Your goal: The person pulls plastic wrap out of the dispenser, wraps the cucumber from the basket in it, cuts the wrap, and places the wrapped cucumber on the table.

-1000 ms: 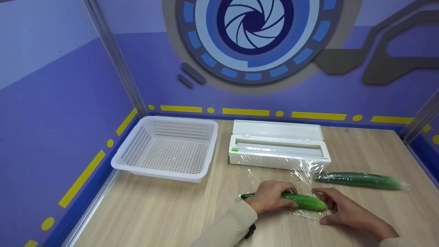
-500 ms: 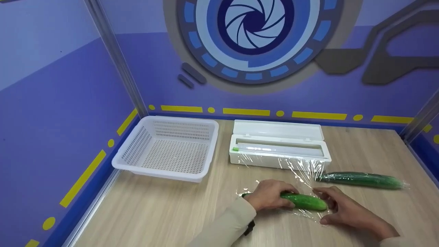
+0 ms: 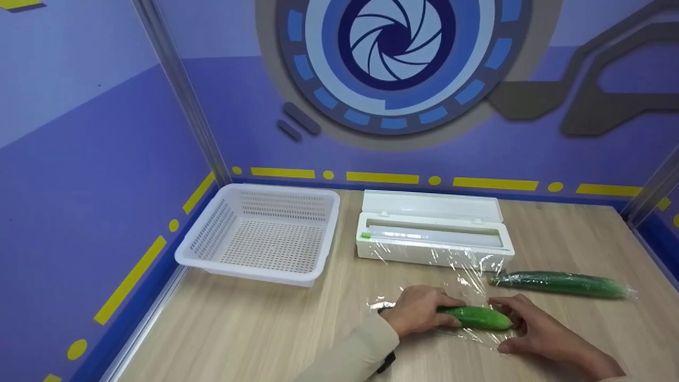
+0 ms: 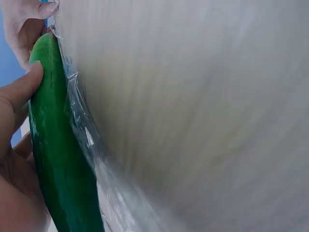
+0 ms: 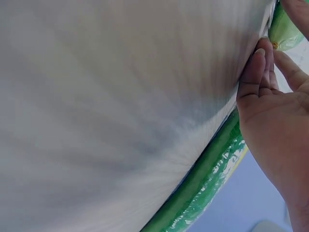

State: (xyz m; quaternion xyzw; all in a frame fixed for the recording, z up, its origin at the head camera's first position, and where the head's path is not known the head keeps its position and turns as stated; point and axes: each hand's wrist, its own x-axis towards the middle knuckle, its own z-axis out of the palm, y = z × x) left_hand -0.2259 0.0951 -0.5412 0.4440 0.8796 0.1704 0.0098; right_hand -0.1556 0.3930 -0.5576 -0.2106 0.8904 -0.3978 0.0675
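A bare green cucumber [image 3: 480,317] lies on a sheet of clear cling film [image 3: 467,276] on the wooden table. The film runs back to the white dispenser box [image 3: 432,249]. My left hand [image 3: 419,314] grips the cucumber's left half, fingers curled over it. My right hand [image 3: 522,321] lies flat with straight fingers touching the cucumber's right end. In the left wrist view the thumb [image 4: 24,89] presses the cucumber [image 4: 55,159] beside the crinkled film [image 4: 91,145]. In the right wrist view the fingertips [image 5: 258,63] meet the cucumber's tip [image 5: 285,26].
A film-wrapped cucumber [image 3: 559,284] lies to the right, also seen in the right wrist view as a wrapped cucumber [image 5: 207,186]. A white perforated basket [image 3: 199,257] stands at the back left. Purple walls enclose the table on three sides.
The hands and cucumber have barely shifted. The cucumber's left tip, visible before, is now covered by my left hand and the film. The head view has tilted slightly.
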